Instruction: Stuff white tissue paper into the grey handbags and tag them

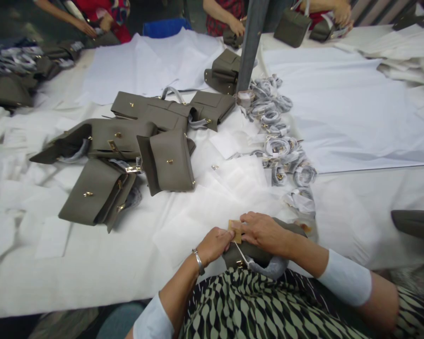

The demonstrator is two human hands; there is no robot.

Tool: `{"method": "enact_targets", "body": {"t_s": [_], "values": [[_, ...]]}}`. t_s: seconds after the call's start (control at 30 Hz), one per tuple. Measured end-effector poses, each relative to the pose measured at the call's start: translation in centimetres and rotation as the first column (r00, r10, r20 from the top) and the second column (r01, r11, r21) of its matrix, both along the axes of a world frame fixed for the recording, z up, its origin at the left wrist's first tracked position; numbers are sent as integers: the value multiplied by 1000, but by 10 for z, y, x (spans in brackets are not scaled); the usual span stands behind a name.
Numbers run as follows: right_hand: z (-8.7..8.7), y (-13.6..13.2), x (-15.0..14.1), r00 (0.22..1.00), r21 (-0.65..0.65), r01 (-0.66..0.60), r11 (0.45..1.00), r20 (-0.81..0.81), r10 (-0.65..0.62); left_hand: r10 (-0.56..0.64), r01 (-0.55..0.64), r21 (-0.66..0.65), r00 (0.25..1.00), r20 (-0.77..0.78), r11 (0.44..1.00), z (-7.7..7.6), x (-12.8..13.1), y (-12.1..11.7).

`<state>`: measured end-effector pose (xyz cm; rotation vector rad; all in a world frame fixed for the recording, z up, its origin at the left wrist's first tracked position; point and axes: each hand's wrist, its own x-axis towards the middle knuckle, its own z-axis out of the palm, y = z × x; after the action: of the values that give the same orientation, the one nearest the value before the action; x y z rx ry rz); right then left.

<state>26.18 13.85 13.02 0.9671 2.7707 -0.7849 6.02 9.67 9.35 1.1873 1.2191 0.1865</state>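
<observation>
At the table's near edge, my left hand (216,244) pinches the left side of a small tan tag (236,230). The fingers of my right hand (265,231) are closed on the tag's right side. A white string runs down from the tag toward an olive-grey handbag (233,258) lying under my hands. The bag's handle (273,268) is wrapped in pale protective film and curves toward my body. My right hand and forearm hide much of the bag.
Several olive-grey handbags (171,162) with gold clasps lie to the left. Coiled, wrapped straps (277,147) run in a row beyond my hands, by a metal post (251,44). White sheets (353,108) cover parts of the table (102,268). Co-workers' hands (236,26) hold bags across the table.
</observation>
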Motion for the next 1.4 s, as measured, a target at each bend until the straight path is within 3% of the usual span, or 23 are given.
{"method": "enact_targets", "body": {"t_s": [0.1, 0.2, 0.37, 0.47, 0.6, 0.77, 1.0, 1.1, 1.17, 1.23, 1.3, 1.4], "values": [[-5, 2, -2, 994, 63, -108, 992, -22, 109, -51, 51, -2, 996, -71, 999, -7, 4, 2], [-9, 2, 3, 983, 17, -179, 984, -31, 179, -43, 44, 10, 998, -36, 999, -12, 6, 4], [-5, 0, 13, 998, -82, -53, 995, -32, 51, 137, -139, 126, 990, 23, 982, -19, 11, -2], [3, -5, 17, 997, -113, -60, 992, -61, 53, 219, -221, 138, 975, 25, 966, -21, 11, -10], [7, -12, 20, 998, -125, -49, 991, -50, 43, 262, -273, 127, 960, 100, 953, -24, 7, -18], [-5, 1, 16, 991, -163, 64, 985, 124, -44, 293, -300, 112, 953, 78, 947, -30, 6, -21], [-11, 20, -11, 953, -225, -103, 969, 256, 161, 335, -347, 117, 936, 108, 931, -25, 10, -21], [-8, 26, -6, 972, -427, -158, 890, 92, 217, 327, -350, 141, 931, 163, 926, -18, 9, -24], [-3, 35, 7, 987, -632, -157, 759, -81, 137, 319, -345, 148, 932, 172, 927, -12, 7, -27], [1, 44, 24, 988, -777, -85, 623, -148, -51, 276, -310, 212, 945, 176, 927, -7, 4, -28], [3, 50, 42, 955, -826, 54, 561, -122, -271, 138, -195, 355, 974, 180, 914, -3, 2, -27], [-3, 47, 70, 833, -777, 300, 553, -69, -549, -210, 116, 554, 972, 108, 824, -4, 3, -22]]}}
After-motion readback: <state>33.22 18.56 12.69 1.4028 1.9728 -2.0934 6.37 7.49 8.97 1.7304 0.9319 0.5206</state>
